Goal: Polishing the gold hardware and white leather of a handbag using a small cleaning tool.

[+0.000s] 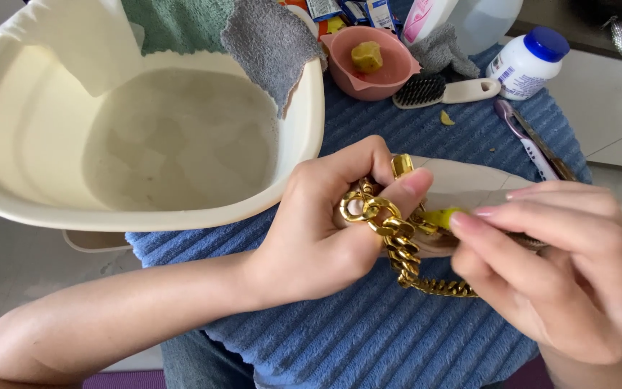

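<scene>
Left hand (325, 223) closed, gripping gold chain (397, 245) bunched at fingertips. Right hand (563, 266) pinching small yellow piece (444, 216) against links. Judged mid-clean: chain not yet in water basin (304, 144) beyond left hand. Brush (440, 91) beyond hands, untouched.

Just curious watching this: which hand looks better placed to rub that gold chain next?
Probably the right hand: its fingertips pinch a small yellow piece against the gold chain, while the left hand is busy gripping the links.
</scene>
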